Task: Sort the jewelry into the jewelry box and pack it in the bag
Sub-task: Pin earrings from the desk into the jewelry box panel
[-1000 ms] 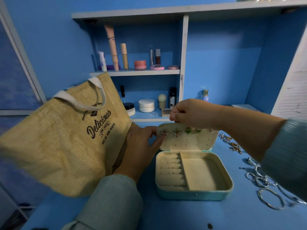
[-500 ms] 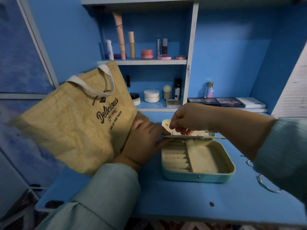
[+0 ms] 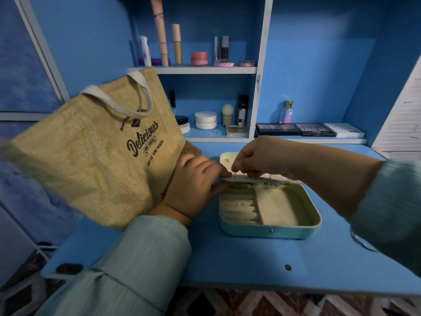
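Note:
A teal jewelry box [image 3: 270,232] with a cream lining lies open on the blue table, its lid [image 3: 225,158] leaning back. The cream earring panel [image 3: 282,179] is tipped down almost level over the tray. Earrings [image 3: 251,185] hang from its underside. My right hand [image 3: 262,159] pinches the panel's upper edge from above. My left hand [image 3: 193,188] pinches its left corner between thumb and finger. A tan jute bag [image 3: 91,156] with white handles and "Delicious" print leans at the left, right behind my left hand.
Silver bangles [image 3: 362,242] peek out under my right sleeve at the table's right edge. Shelves behind hold cosmetics, jars [image 3: 205,120] and flat palettes [image 3: 296,130]. The table's front edge [image 3: 227,285] runs close below the box.
The earring panel stood upright a second ago and has swung down to nearly level over the tray. Both hands followed it down. The view shifted, so the bangles are mostly out of sight.

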Action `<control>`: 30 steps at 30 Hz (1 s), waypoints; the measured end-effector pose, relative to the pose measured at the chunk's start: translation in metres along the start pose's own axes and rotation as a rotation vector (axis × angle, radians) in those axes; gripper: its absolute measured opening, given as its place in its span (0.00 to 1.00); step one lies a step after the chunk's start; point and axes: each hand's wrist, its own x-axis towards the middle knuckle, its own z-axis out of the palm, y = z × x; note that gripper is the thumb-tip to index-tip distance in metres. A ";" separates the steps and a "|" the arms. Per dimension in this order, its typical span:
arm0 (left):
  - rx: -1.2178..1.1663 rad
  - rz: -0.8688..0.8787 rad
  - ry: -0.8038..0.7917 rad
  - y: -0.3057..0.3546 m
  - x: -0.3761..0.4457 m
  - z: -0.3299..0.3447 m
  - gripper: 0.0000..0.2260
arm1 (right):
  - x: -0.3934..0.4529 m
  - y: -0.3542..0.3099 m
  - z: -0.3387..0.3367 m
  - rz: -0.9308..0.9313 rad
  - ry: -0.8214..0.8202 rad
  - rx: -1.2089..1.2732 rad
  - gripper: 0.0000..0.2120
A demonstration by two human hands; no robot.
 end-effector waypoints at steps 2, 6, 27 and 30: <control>0.003 0.003 0.004 0.000 0.000 0.001 0.13 | -0.001 0.001 0.002 0.004 0.018 0.002 0.07; 0.020 0.010 0.009 0.001 -0.001 -0.001 0.12 | -0.001 0.001 0.004 -0.009 0.043 -0.042 0.07; 0.043 -0.041 -0.048 0.006 0.002 -0.005 0.13 | -0.007 -0.001 -0.001 -0.111 -0.009 -0.259 0.06; 0.036 -0.035 -0.038 0.007 0.002 -0.005 0.12 | -0.004 -0.003 -0.002 -0.113 -0.038 -0.264 0.05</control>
